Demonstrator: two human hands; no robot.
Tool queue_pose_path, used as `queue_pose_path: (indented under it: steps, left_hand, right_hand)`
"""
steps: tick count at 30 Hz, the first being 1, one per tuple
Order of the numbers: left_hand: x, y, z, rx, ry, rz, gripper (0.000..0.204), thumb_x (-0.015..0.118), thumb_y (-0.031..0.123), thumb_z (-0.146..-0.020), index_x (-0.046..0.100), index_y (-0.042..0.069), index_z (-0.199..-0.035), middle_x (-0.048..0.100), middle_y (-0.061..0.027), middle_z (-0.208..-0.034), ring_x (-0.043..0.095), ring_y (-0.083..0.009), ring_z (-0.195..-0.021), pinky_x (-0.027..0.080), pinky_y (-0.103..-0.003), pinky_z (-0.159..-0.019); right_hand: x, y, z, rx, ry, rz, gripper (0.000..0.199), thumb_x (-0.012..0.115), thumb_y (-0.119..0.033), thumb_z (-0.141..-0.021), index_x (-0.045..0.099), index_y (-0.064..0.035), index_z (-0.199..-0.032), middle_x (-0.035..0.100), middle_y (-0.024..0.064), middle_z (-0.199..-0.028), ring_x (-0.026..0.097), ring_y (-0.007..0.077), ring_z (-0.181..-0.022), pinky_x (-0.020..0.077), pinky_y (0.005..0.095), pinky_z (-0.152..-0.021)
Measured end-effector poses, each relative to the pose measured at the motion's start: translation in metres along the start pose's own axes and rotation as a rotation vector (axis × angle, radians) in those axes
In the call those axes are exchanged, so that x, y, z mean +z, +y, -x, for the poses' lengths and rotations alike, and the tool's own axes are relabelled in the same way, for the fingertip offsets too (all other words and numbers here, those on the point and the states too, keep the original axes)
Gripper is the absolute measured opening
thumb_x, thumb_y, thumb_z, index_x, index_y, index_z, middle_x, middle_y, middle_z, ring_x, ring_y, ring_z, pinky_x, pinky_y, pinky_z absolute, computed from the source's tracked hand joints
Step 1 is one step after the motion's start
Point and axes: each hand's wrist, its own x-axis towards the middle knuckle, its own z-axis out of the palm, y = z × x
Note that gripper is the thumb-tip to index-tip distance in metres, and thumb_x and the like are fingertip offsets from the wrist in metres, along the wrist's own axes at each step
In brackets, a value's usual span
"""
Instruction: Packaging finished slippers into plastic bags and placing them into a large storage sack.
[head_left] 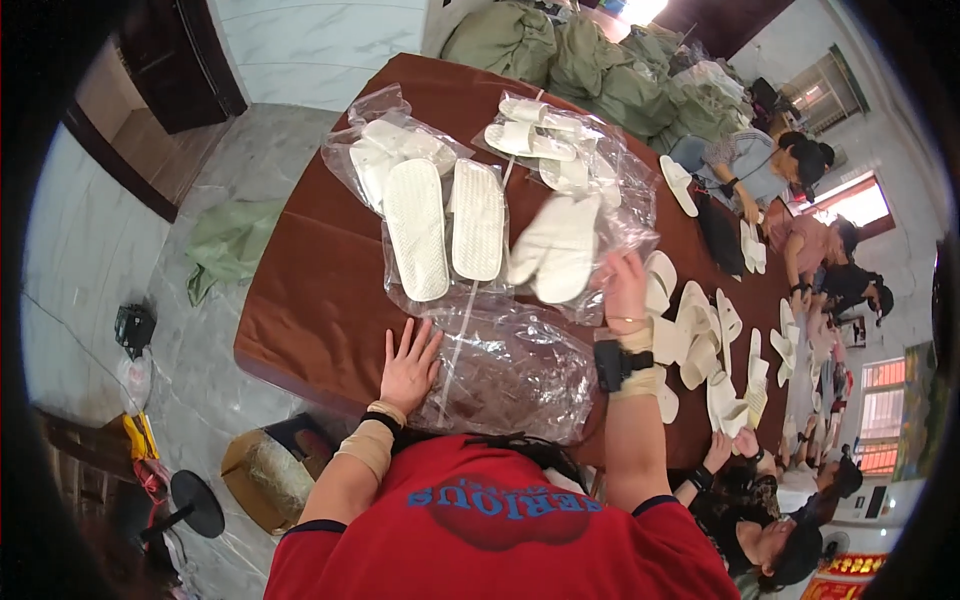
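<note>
My left hand point(408, 368) lies flat with its fingers spread, at the edge of an empty-looking clear plastic bag point(510, 375) on the brown-covered table. My right hand point(624, 288), a little blurred, has bent fingers closed on the edge of a clear bag with white slippers point(565, 248) in it. Those slippers are smeared by motion. Left of them, a pair of white slippers point(417, 232) lies soles up on clear plastic. Beyond these are more bagged slippers point(405, 142) at the far left and another bagged group point(530, 138) at the far right.
Loose white slippers point(695, 335) lie along the table's right side, where several people point(795, 160) work. Green sacks point(620, 85) are piled behind the table point(300, 290). An open cardboard box point(265, 480) stands on the floor at left, near a round black stand point(197, 503).
</note>
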Motion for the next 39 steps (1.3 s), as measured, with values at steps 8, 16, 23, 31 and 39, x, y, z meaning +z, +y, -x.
queue_pose_path:
  steps: [8, 16, 23, 31, 39]
  left_hand:
    - [0.006, 0.0, -0.002, -0.01, -0.018, 0.018, 0.054, 0.054, 0.029, -0.092, 0.043, 0.017, -0.143, 0.029, -0.0064, -0.155, 0.022, -0.0308, -0.144, 0.017, -0.06, -0.113]
    - [0.009, 0.001, -0.002, 0.008, 0.006, -0.004, 0.056, 0.055, 0.029, -0.091, 0.041, 0.018, -0.144, 0.027, -0.005, -0.156, 0.021, -0.03, -0.145, 0.017, -0.06, -0.114]
    - [0.014, -0.008, 0.003, 0.024, -0.082, -0.168, 0.049, 0.052, 0.026, -0.092, 0.045, 0.014, -0.139, 0.023, -0.0052, -0.157, 0.018, -0.0302, -0.145, 0.015, -0.059, -0.115]
    - [0.014, -0.008, 0.003, 0.041, 0.007, -0.08, 0.046, 0.05, 0.023, -0.093, 0.046, 0.012, -0.137, 0.022, -0.0059, -0.158, 0.017, -0.0305, -0.146, 0.014, -0.058, -0.116]
    - [0.021, -0.013, 0.006, 0.026, -0.091, -0.244, 0.051, 0.051, 0.026, -0.09, 0.044, 0.013, -0.139, 0.02, -0.0055, -0.158, 0.016, -0.0296, -0.146, 0.015, -0.058, -0.116]
  right_hand:
    - [0.08, -0.14, 0.127, -0.018, 0.249, -0.086, 0.008, 0.057, -0.01, -0.092, 0.058, -0.0106, -0.1, 0.062, 0.0013, -0.086, 0.06, 0.0142, -0.072, 0.0539, 0.0331, -0.058]
    - [0.093, -0.094, 0.183, 0.371, 0.139, -0.34, 0.017, 0.057, -0.016, -0.094, 0.058, -0.0064, -0.108, 0.064, 0.0076, -0.092, 0.063, 0.0207, -0.084, 0.0539, 0.0465, -0.08]
    - [0.023, -0.002, 0.136, 0.27, 0.046, 0.273, 0.023, 0.054, -0.019, -0.096, 0.059, -0.0015, -0.111, 0.066, 0.01, -0.089, 0.065, 0.0172, -0.076, 0.0544, 0.03, -0.072]
    - [-0.063, 0.058, 0.158, 0.233, 0.098, 1.068, 0.023, 0.058, -0.021, -0.093, 0.062, -0.0021, -0.105, 0.065, 0.0046, -0.08, 0.063, 0.0142, -0.074, 0.0499, 0.0257, -0.067]
    - [-0.058, 0.033, 0.167, 0.485, -0.291, 0.389, 0.021, 0.06, -0.017, -0.092, 0.065, -0.0009, -0.106, 0.067, 0.0055, -0.094, 0.063, 0.0153, -0.089, 0.052, 0.0311, -0.075]
